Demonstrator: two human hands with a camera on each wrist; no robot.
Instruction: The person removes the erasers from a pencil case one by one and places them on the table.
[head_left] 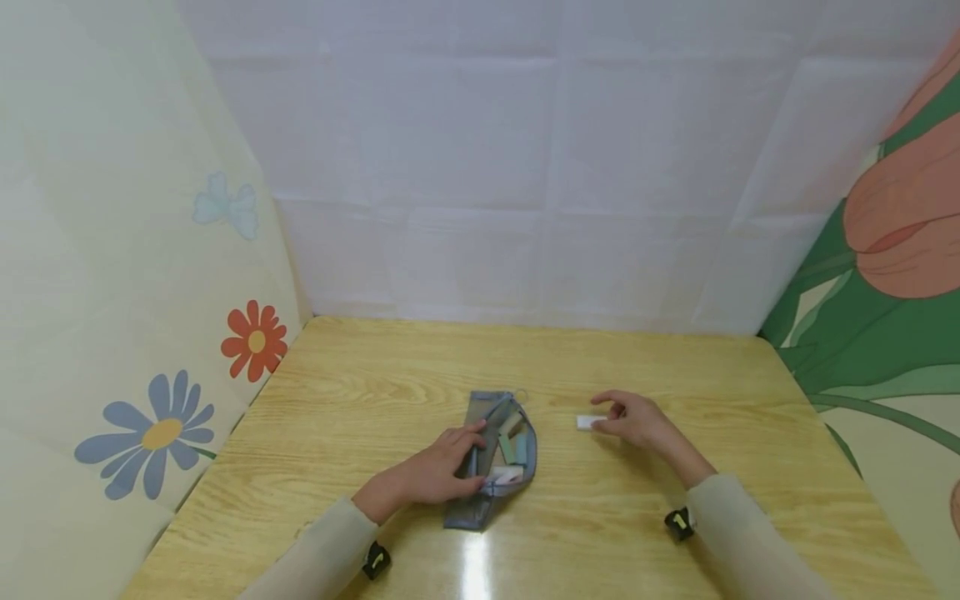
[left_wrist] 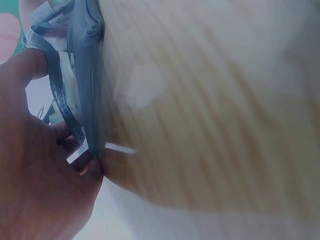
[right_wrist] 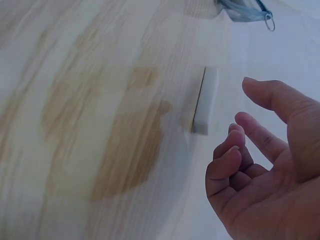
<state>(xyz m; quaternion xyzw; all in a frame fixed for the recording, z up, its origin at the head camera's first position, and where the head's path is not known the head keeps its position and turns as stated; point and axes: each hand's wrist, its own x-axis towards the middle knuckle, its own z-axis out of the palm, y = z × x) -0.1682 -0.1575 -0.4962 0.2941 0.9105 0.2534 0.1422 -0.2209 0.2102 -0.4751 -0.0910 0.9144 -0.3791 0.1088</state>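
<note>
A grey-blue mesh zip pouch lies on the table with its mouth spread. Inside it are several small blocks in green, blue-green, beige and white. My left hand holds the pouch by its left side. In the left wrist view the thumb hooks over the zipped rim of the pouch, and the fingers curl partly out of sight. To the right of the pouch, a small white rectangular block rests on the table. Beside it hovers my right hand, thumb and index finger apart, holding nothing.
The wood-grain table is bounded by a white sheet at the back. Flower-printed cloths hang at the sides. A metal ring sits at the pouch's zip end. Light glares on the tabletop near the front.
</note>
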